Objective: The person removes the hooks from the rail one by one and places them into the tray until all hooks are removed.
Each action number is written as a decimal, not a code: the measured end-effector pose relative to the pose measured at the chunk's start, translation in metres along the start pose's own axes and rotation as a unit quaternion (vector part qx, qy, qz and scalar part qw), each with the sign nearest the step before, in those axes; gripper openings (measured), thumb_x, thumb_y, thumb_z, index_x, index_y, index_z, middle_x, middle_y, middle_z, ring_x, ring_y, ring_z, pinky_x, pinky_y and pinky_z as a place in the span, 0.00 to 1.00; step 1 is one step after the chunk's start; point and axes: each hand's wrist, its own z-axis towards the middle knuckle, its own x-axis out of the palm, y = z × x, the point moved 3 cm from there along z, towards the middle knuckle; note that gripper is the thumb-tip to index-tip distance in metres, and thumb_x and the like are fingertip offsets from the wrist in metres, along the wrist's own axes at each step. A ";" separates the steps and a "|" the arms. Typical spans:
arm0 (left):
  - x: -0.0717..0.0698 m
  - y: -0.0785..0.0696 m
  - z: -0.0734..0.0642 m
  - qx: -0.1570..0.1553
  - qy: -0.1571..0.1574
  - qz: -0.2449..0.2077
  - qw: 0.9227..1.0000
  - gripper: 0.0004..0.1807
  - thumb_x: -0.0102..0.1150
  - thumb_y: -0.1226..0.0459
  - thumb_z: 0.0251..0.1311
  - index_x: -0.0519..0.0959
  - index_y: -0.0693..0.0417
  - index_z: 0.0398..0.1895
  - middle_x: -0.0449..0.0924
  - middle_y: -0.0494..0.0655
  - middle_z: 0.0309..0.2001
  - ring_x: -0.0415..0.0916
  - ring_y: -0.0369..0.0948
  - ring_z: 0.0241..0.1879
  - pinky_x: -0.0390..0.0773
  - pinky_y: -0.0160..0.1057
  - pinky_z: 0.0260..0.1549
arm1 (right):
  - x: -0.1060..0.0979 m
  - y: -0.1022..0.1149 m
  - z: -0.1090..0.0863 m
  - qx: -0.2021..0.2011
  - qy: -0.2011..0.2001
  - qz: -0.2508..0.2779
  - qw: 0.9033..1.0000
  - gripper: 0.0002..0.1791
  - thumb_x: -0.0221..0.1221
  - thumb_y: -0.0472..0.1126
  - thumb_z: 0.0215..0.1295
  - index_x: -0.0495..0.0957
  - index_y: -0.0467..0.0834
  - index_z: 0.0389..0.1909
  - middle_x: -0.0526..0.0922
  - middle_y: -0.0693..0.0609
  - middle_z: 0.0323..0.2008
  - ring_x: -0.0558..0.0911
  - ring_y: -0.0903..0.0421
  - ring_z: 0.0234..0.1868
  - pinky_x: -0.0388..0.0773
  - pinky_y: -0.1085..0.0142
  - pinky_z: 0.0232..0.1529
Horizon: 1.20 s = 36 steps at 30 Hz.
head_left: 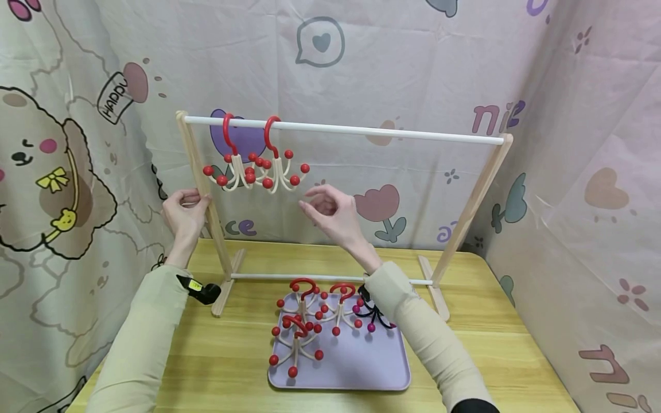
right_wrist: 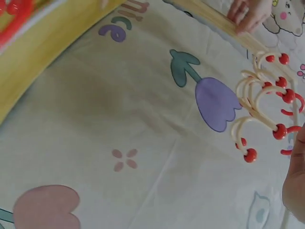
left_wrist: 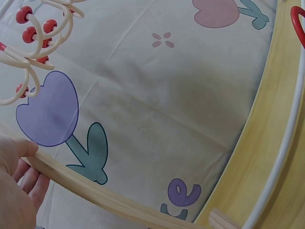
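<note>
Two red-hooked hangers with cream prongs and red balls hang side by side from the rack's white top rail [head_left: 382, 132]. The first hanger [head_left: 237, 166] is nearer the left post; the second hanger [head_left: 277, 167] is just right of it, their prongs overlapping in the head view. My left hand [head_left: 186, 215] pinches the rack's left wooden post [head_left: 219, 244], thumb on one side and fingers on the other in the left wrist view. Right of the second hanger, below the rail, my right hand [head_left: 333, 215] is raised with loosely bent fingers and nothing in its grasp.
A lilac tray [head_left: 361, 367] lies on the wooden table [head_left: 232, 355] in front of the rack. On it are three similar red-hooked hangers [head_left: 296, 347] and a black hanger [head_left: 374, 312] with magenta balls, partly behind my right sleeve. Printed curtains [head_left: 439, 69] surround the table.
</note>
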 end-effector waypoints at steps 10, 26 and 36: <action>0.000 0.000 0.001 0.005 0.000 -0.006 1.000 0.12 0.68 0.60 0.59 0.84 0.57 0.43 0.73 0.19 0.23 0.72 0.18 0.23 0.72 0.19 0.23 | 0.009 0.011 0.045 0.039 -0.029 0.013 0.999 0.10 0.66 0.34 0.62 0.81 0.35 0.43 0.85 0.39 0.27 0.80 0.59 0.19 0.81 0.65 0.23; -0.001 0.001 0.002 -0.005 0.004 -0.017 1.000 0.12 0.68 0.61 0.58 0.84 0.57 0.43 0.73 0.19 0.23 0.73 0.17 0.22 0.73 0.18 0.24 | 0.033 0.016 0.096 0.044 -0.049 -0.082 0.994 0.13 0.67 0.37 0.63 0.81 0.34 0.45 0.84 0.41 0.28 0.83 0.51 0.25 0.77 0.76 0.27; 0.000 0.000 0.001 -0.007 0.008 -0.006 1.000 0.15 0.68 0.60 0.60 0.83 0.60 0.46 0.72 0.20 0.24 0.73 0.18 0.23 0.73 0.18 0.23 | 0.042 0.011 0.111 0.059 -0.041 -0.148 0.986 0.13 0.67 0.40 0.64 0.84 0.38 0.47 0.85 0.44 0.28 0.80 0.57 0.27 0.71 0.77 0.28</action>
